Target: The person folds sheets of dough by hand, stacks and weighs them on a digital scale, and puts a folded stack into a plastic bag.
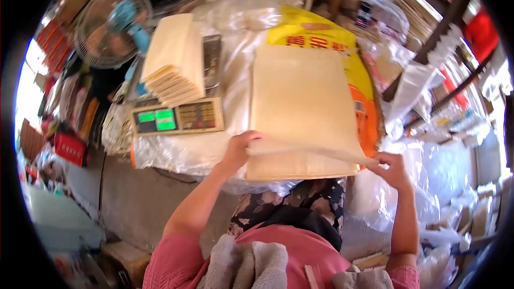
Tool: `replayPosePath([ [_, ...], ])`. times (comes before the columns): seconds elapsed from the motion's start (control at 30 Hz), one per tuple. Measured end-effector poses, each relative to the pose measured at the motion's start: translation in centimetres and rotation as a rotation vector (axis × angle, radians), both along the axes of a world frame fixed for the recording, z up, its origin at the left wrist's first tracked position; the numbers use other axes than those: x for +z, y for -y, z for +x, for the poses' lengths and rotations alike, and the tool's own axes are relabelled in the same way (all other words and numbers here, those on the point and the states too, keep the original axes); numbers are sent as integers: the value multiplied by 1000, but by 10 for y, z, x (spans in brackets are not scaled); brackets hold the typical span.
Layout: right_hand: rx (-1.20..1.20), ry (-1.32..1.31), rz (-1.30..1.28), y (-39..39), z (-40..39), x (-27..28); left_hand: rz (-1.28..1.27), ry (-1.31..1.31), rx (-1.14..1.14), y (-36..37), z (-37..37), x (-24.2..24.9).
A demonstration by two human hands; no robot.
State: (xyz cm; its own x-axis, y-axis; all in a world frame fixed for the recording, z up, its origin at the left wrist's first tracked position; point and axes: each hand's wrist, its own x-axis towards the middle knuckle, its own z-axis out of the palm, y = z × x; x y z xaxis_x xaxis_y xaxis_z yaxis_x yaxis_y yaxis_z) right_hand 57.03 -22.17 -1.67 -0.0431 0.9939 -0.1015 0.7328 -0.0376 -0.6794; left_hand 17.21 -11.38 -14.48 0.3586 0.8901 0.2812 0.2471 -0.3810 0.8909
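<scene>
A stack of thin cream-coloured sheets lies in front of me, its near edge close to the table's front. My left hand pinches the left corner of the top sheet's near edge, and my right hand grips the right corner. Between them that edge is raised and blurred, with more sheets showing beneath it. Left of the stack, a folded bundle of similar sheets rests on a digital scale with lit green displays.
Under the stack's far and right sides lies a yellow and orange printed bag. A fan stands at the back left. Clear plastic covers the table. Plastic bags hang or lie at the right, below a dark post.
</scene>
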Motion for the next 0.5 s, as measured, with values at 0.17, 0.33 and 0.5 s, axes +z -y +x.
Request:
replayPosePath([
  [0.17,77,-472,267,-14,7,-15,-373,268,157,10,-5,9],
  [0.33,-241,-532,107,-80,-7,-72,-259,-99,345,-26,12,28],
  [0.5,-486,-167,232,-123,-17,-123,387,-461,361,-37,46,28],
])
